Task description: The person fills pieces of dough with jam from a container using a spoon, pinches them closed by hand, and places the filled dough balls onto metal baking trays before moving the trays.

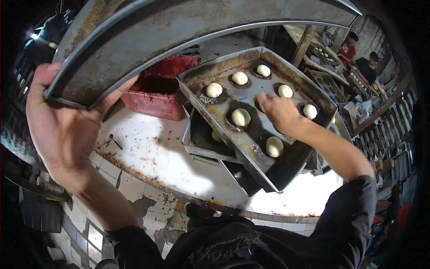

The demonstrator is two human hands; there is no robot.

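Observation:
High at the left, my left hand (67, 116) grips the edge of a raised, stained metal tray (197, 22). Below it, a deep metal pan (192, 96) rests crookedly on stacked pans (208, 150), holding several pale dough balls (241, 117) spaced apart on its dark surface. My right hand (280, 112) reaches into the middle of this pan, its fingers curled down over a dough ball that they mostly hide.
A red plastic crate (150, 107) sits behind the white, crumb-strewn worktop (148, 161); a small spoon-like utensil lies at its left. At the back right, two co-workers (347, 49) (367, 69) are by trays of dough and a wooden post (304, 45).

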